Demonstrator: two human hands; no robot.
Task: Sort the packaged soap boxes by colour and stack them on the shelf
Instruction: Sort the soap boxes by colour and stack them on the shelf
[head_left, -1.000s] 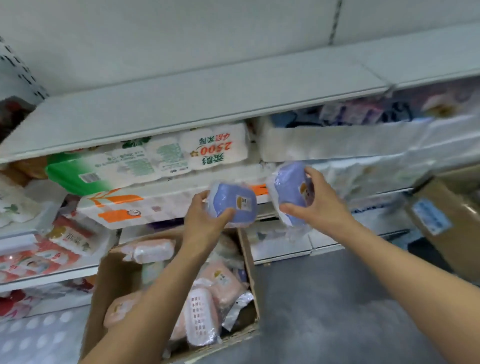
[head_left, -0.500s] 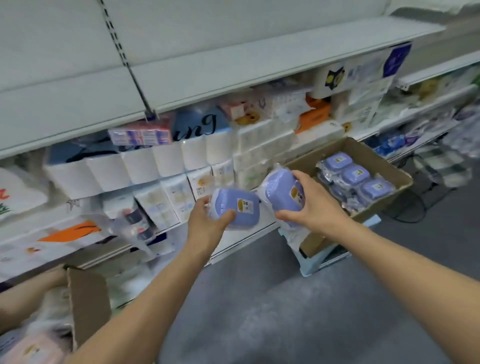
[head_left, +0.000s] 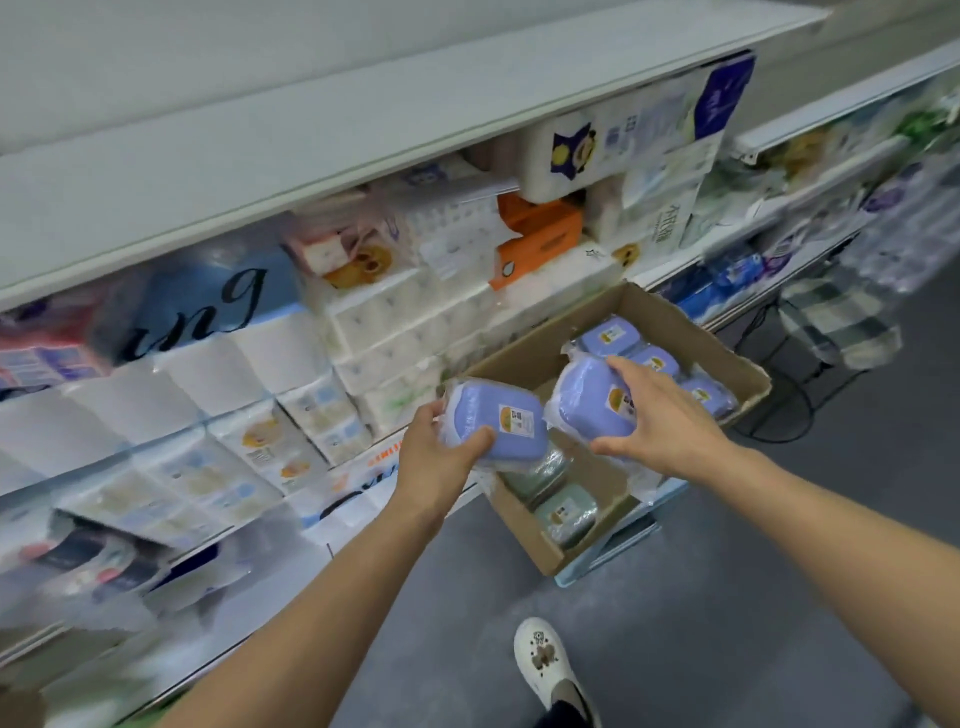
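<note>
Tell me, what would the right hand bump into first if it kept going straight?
Probably the blue wrapped soap boxes lying in the brown cardboard box; the right hand, gripping its own blue soap box, points there. Depth is unclear.

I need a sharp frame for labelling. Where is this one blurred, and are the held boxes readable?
Head view: the shelf goods at left smear with motion blur; both purple soap boxes look fairly sharp, their label text too small to read; wide-angle bending at the edges.

two wrapped blue soap boxes (head_left: 496, 428) (head_left: 592, 399) held above more in carton (head_left: 524, 525).
</note>
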